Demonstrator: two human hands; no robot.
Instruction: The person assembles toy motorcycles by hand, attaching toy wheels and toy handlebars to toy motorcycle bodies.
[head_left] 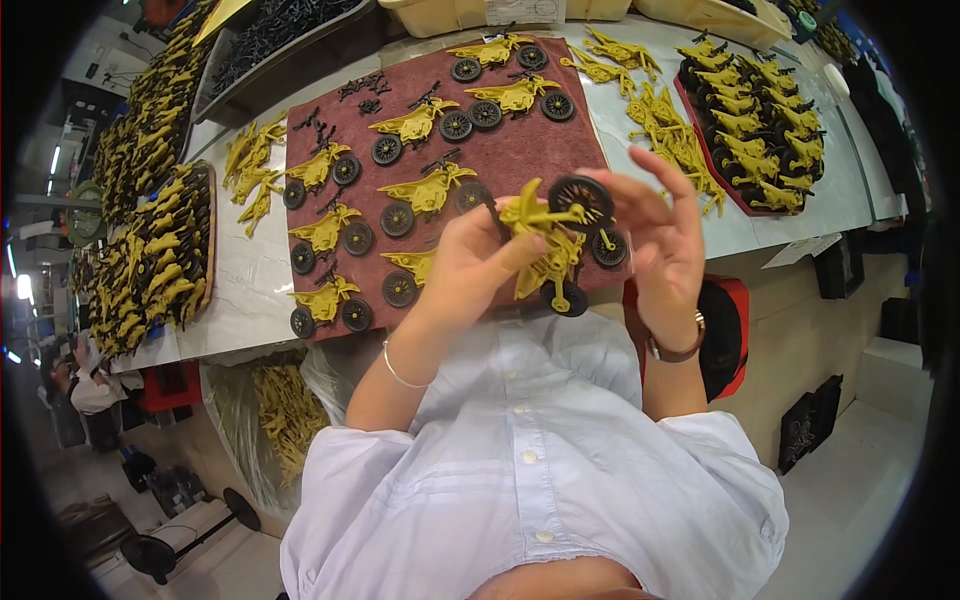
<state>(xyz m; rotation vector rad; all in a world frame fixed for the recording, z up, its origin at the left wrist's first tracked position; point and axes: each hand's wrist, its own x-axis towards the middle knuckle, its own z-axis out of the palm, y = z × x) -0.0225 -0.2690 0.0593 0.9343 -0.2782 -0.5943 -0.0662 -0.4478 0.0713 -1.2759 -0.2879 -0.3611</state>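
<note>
A yellow toy motorcycle [540, 262] with black wheels is held up over the near right part of the red mat, between my hands. My left hand [478, 262] is closed on its yellow body, thumb across the side. One black wheel [580, 203] sits at the raised upper end of the toy, by a yellow fork. My right hand [655, 235] is beside this wheel with its fingers apart; fingertips reach the wheel's rim, but whether they press on it I cannot tell. Beneath lies the red mat [520, 150], carrying several yellow motorcycles [425, 190] laid in rows beside black wheels.
Small black parts [365, 90] lie on the mat. Loose yellow bodies [665, 130] are piled to its right, more [255, 165] to its left. Filled trays of motorcycles stand at right [755, 135] and left [150, 260]. A grey bin [290, 65] of black parts is behind.
</note>
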